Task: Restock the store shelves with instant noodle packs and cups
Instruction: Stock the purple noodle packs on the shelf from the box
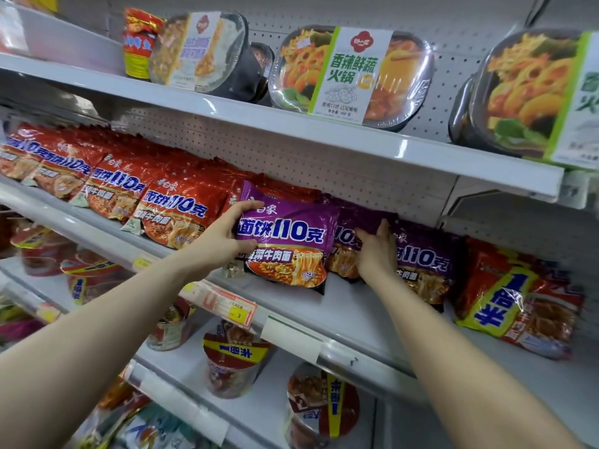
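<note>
Two hands, apart, are working the middle shelf (350, 306). The left hand (223, 236) is gripping the front purple noodle pack (288, 241) by its left edge, prob. to seat it w/ the row. The right hand (376, 251), fingers fairly straight, is pressing the next purple pack (345, 257) back, likely making room. Both arms are reaching up, extended.

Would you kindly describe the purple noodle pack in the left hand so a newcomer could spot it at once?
Find the middle shelf, lined with flat noodle packs. Where the red packs give way to purple, it is the front purple pack, gripped by the left hand. Unlike its purple neighbours, it lies in front, overlapping them.
</note>
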